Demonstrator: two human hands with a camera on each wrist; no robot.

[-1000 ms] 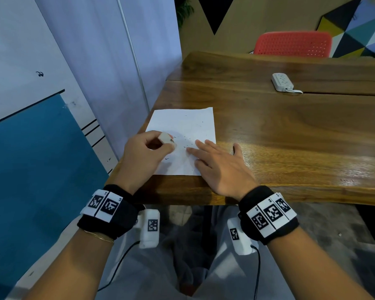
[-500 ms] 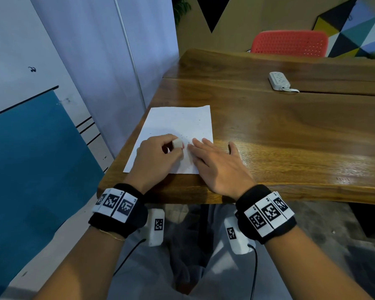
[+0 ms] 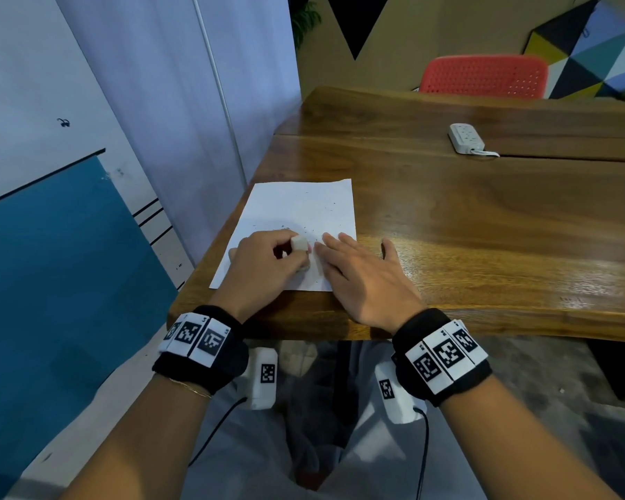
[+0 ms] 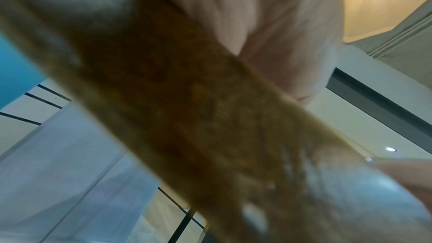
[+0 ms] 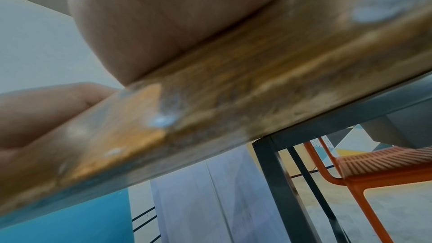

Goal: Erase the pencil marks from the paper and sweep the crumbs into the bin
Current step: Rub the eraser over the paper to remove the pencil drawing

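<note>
A white sheet of paper (image 3: 300, 207) lies at the near left corner of the wooden table (image 3: 484, 218), speckled with dark eraser crumbs (image 3: 318, 232). My left hand (image 3: 267, 261) pinches a small white eraser (image 3: 298, 243) and holds it down on the sheet's lower half. My right hand (image 3: 358, 272) lies flat beside it, its straight fingers (image 3: 331, 247) pressing the paper's right edge. Both wrist views are blurred and show only the table's edge from below and part of a palm. No bin is in view.
A white power strip (image 3: 465, 138) lies far back on the table. A red chair (image 3: 484, 75) stands behind it. A curtain and a wall close in on the left of the table, and the table's near edge (image 3: 448, 326) runs under my wrists.
My left hand has rubbed the eraser to the right, toward my right fingers. More dark crumbs show on the paper. The right hand has stayed flat in place.
</note>
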